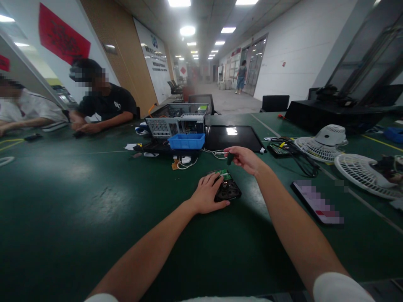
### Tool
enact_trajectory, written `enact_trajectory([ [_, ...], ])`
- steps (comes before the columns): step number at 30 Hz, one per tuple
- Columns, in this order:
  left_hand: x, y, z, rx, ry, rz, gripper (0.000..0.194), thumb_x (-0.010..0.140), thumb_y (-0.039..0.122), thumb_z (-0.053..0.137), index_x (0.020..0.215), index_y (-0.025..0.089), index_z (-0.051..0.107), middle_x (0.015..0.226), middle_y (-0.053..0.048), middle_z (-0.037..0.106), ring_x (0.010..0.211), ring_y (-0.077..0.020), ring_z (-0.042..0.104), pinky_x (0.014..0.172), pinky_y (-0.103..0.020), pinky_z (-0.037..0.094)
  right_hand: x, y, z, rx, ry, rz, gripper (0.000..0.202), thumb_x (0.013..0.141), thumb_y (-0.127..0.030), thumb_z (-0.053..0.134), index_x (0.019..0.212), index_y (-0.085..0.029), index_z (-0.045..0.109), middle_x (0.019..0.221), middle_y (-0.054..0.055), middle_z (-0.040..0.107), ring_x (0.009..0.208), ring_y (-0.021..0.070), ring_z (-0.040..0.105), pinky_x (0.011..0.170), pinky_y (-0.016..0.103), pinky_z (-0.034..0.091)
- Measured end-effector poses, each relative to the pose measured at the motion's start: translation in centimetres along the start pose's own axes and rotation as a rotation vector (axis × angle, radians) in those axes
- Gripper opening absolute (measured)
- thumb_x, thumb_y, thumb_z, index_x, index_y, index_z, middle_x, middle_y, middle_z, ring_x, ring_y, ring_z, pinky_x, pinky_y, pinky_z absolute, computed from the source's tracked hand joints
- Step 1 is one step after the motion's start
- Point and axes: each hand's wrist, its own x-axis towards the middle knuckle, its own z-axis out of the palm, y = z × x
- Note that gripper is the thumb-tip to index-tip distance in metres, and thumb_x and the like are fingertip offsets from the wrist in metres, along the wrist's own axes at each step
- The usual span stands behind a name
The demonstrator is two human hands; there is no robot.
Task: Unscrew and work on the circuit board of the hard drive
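Note:
A black device with a green circuit board [231,188] lies on the green table [126,235] in front of me. My left hand [208,193] rests over its left side with the fingers spread, the thumb along the near edge. Above and right of the device, my right hand [244,159] is raised, its fingers closed on a small dark tool [230,158] whose tip points down. The tool is apart from the device.
An opened computer case [176,121], a blue bin [187,141] and a black panel [234,138] stand beyond. Cables, a phone [316,203] and white fan parts [324,142] lie right. Two people sit at the left; another person [241,76] is far back.

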Motion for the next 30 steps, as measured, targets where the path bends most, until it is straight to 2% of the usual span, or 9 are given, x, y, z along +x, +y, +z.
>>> enact_trajectory([
  [11,-0.08,0.08,-0.17,-0.01,0.0,0.0,0.102,0.082,0.081,0.053,0.16,0.024,0.023,0.163,-0.015,0.026,0.149,-0.0393,0.022,0.119,-0.059,0.021,-0.24,-0.27,0.08,0.023,-0.059,0.03,0.026,0.081,-0.03,0.06,0.095,-0.014,0.075,0.094,0.011,0.073,0.049,0.008,0.038,0.039,0.024,0.019],
  [16,-0.07,0.17,-0.26,-0.003,0.001,-0.001,0.102,0.082,0.08,0.054,0.16,0.022,0.024,0.162,-0.015,0.026,0.149,-0.0386,0.02,0.119,-0.058,0.02,-0.24,-0.34,0.12,0.018,-0.088,0.042,0.024,0.08,-0.033,0.061,0.088,-0.013,0.072,0.098,0.012,0.074,0.049,0.0084,0.038,0.038,0.025,0.016],
  [24,-0.08,0.27,-0.46,-0.017,-0.008,-0.008,0.101,0.082,0.08,0.055,0.16,0.025,0.023,0.163,-0.014,0.026,0.149,-0.0392,0.021,0.118,-0.059,0.021,-0.33,-0.28,0.37,0.076,-0.096,0.068,0.019,0.077,-0.034,0.065,0.084,-0.016,0.067,0.092,0.013,0.074,0.048,0.0092,0.036,0.039,0.025,0.014],
  [30,-0.06,0.21,-0.34,-0.024,-0.004,-0.005,0.101,0.081,0.079,0.057,0.16,0.026,0.023,0.163,-0.013,0.025,0.149,-0.0391,0.02,0.119,-0.058,0.02,-0.66,-0.64,0.59,0.08,-0.144,0.068,0.024,0.077,-0.032,0.068,0.097,-0.019,0.071,0.091,0.009,0.069,0.048,0.0077,0.036,0.039,0.023,0.013],
])
